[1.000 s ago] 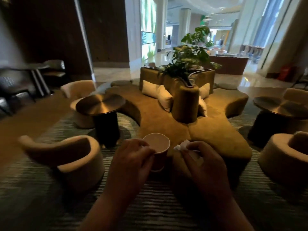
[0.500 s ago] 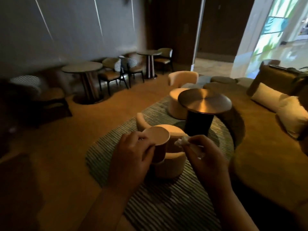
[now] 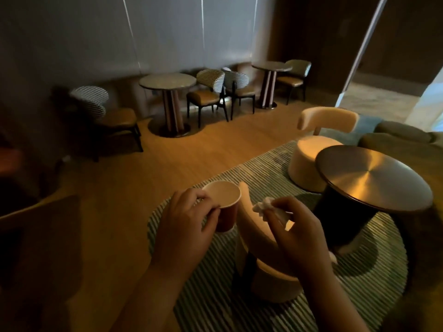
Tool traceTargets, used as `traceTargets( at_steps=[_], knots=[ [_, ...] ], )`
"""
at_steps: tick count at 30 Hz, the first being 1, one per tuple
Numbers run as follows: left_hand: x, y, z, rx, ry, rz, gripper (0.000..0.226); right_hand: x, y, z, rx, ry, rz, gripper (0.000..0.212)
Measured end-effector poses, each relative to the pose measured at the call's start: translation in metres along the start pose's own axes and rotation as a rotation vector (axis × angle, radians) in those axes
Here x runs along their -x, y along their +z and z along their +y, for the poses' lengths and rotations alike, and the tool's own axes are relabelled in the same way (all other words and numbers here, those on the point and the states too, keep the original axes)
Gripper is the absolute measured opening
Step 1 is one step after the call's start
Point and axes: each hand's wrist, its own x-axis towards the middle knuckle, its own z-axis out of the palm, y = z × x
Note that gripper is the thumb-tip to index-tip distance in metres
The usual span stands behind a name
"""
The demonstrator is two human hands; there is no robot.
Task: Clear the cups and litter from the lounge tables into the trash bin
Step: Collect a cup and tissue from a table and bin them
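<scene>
My left hand [image 3: 187, 226] grips a red paper cup [image 3: 224, 203] by its side, held upright at chest height; its pale inside shows. My right hand [image 3: 297, 232] pinches a crumpled white napkin [image 3: 265, 207] between thumb and fingers, just right of the cup. Both are carried in the air above a striped round rug [image 3: 374, 267]. No trash bin is in view.
A round metal-topped side table [image 3: 374, 178] stands at the right, with a cream low chair [image 3: 318, 149] behind it and another cream chair [image 3: 263, 271] right below my hands. Along the far wall stand two pedestal tables [image 3: 167, 83] with striped-back chairs [image 3: 208, 92]. Wooden floor lies to the left.
The view has swung further left, away from the sofa and toward the wall tables. My hands keep the cup and napkin in the same hold.
</scene>
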Motion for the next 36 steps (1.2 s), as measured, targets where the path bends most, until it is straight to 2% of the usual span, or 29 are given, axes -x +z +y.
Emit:
traceTargets(
  at_steps=[6,9,16,22,30,36],
  knots=[
    [-0.087,0.029,-0.083,-0.14,-0.106,0.043,0.015,-0.132,0.093,0.025,-0.026,-0.09,-0.18,0.01],
    [-0.112,0.035,-0.15,-0.191,-0.215,0.059,0.017,-0.185,0.167,0.029,-0.064,-0.122,-0.282,0.012],
    [-0.198,0.056,-0.318,-0.279,-0.409,0.081,0.02,-0.325,0.325,0.042,-0.002,-0.132,-0.384,0.018],
    [-0.332,0.094,-0.414,-0.175,-0.346,0.021,0.022,-0.451,0.388,0.057,-0.05,-0.073,-0.328,0.015],
    [-0.526,0.208,-0.49,-0.061,-0.169,-0.029,0.02,-0.619,0.426,0.146,-0.103,0.085,-0.172,0.013],
    [-0.681,0.295,-0.538,-0.059,-0.116,-0.091,0.018,-0.778,0.461,0.221,-0.17,0.133,-0.107,0.029]
  ],
)
